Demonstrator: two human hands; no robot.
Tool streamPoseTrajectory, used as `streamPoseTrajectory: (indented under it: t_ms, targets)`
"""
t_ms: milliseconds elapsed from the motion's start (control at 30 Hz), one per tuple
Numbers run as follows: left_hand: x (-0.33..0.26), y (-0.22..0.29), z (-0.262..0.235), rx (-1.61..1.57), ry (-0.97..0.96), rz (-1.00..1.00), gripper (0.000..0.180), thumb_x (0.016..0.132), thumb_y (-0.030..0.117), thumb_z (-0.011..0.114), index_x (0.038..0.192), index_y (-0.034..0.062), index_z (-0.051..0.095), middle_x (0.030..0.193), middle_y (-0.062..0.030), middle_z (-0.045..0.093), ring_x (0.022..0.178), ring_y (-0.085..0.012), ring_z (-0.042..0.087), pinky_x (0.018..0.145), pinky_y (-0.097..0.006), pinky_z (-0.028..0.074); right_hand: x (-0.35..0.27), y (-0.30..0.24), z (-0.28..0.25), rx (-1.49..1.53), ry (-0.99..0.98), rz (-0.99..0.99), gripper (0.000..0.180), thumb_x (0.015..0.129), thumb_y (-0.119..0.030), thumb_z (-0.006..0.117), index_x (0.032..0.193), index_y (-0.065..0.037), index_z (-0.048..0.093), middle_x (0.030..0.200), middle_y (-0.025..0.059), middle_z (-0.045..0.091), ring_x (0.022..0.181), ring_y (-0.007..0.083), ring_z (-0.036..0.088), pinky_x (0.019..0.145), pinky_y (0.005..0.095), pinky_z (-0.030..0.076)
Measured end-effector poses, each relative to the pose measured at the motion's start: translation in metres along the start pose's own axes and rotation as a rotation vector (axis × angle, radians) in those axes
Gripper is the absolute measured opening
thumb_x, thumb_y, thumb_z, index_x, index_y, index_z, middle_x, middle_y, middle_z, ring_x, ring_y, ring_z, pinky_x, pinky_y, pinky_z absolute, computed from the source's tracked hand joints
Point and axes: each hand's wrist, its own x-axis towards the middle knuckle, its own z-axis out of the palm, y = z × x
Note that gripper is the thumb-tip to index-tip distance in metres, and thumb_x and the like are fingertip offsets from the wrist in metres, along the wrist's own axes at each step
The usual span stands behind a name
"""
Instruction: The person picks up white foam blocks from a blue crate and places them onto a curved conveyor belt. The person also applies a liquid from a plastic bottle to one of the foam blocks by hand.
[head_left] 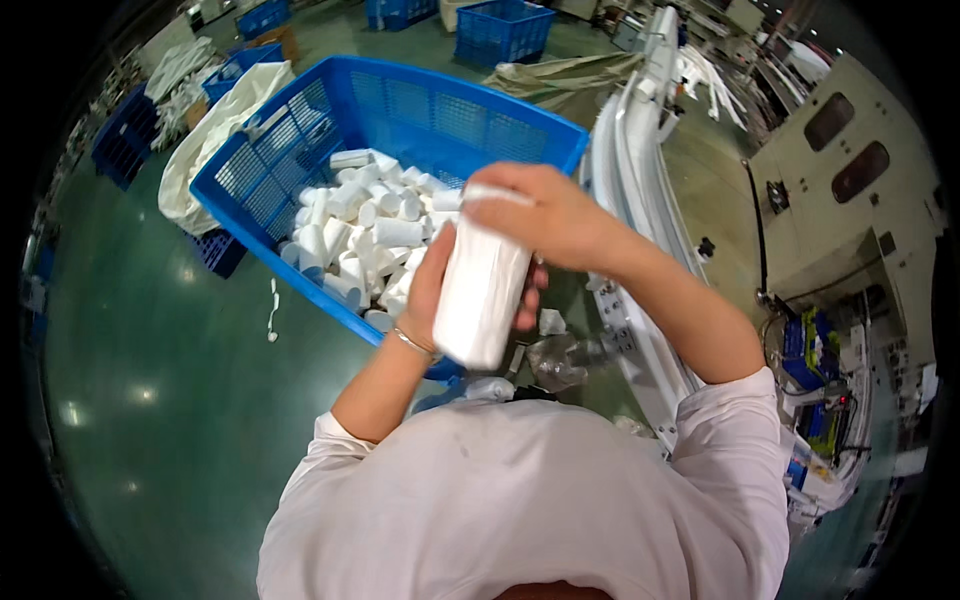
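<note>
Smooth white cylindrical bottle (481,290), gripped by both hands

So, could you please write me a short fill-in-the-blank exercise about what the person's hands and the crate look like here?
1. Both hands hold a white ____ bottle.
2. The left hand grips its side, while the right hand covers its ____.
3. The crate behind the hands is ____ in colour.
4. The left wrist wears a thin ____.

Missing words: plastic; top; blue; bracelet
</note>
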Motion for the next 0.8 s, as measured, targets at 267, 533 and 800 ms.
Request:
streamPoseTrajectory:
  t_ms: [267,533,800]
  targets:
    - [0.049,-0.092,0.042,2.244,-0.007,0.769,0.064,0.074,0.024,0.054,0.126,-0.0038,0.031,0.132,-0.0206,0.03,0.124,-0.035,0.027,0.1,-0.051,0.015,-0.054,0.101,-0.059,-0.144,0.98,-0.242,0.051,0.077,-0.035,0.056,0.104,0.007,0.049,0.099,0.0224,0.054,0.092,0.0291,0.054,0.08,0.0333,0.041]
    - [0.133,-0.099,0.013,1.709,0.31,0.413,0.05,0.087,0.031,0.039,0.126,-0.0003,0.031,0.124,-0.0129,0.042,0.113,-0.0231,0.042,0.093,-0.045,0.033,-0.17,0.144,-0.044,0.251,1.21,-0.366,0.041,0.082,-0.024,0.054,0.11,0.004,0.043,0.102,0.013,0.051,0.094,0.0177,0.048,0.082,0.0297,0.038]
    - [0.119,-0.198,0.029,1.09,0.216,-0.12,0.038,0.086,0.031,0.044,0.113,0.0044,0.039,0.081,-0.009,0.056,0.055,-0.0118,0.051,0.044,-0.02,0.039,-0.261,0.227,-0.014,0.601,1.008,-0.122,0.032,0.08,-0.019,0.054,0.108,-0.005,0.046,0.091,0.0059,0.052,0.081,0.011,0.049,0.069,0.0261,0.043]
